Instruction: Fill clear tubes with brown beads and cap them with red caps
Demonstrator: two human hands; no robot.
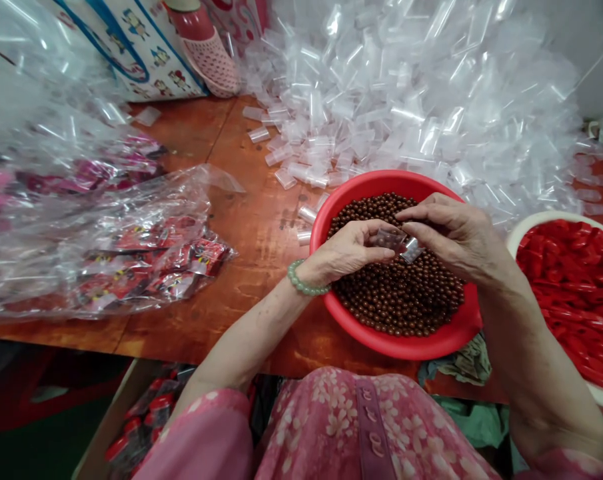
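Brown round beads (401,303) fill a red basin (391,348) in front of me. Above them, my left hand (354,250), with a green bead bracelet (306,280) at its wrist, pinches a small clear plastic container (388,239) between thumb and fingers. My right hand (444,233) comes from the right, its thumb and fingers bent close together near a shiny clear piece (411,249) at the container's end. Whether the right fingertips hold something small is too unclear to see.
Clear plastic pieces (381,100) are heaped behind the basin. At right stands a white basin (524,230) of red parts. Plastic bags of red packets (181,260) lie left. A pink bottle (206,57) and a printed bag (151,53) stand behind; a box of red-capped containers (161,407) is below.
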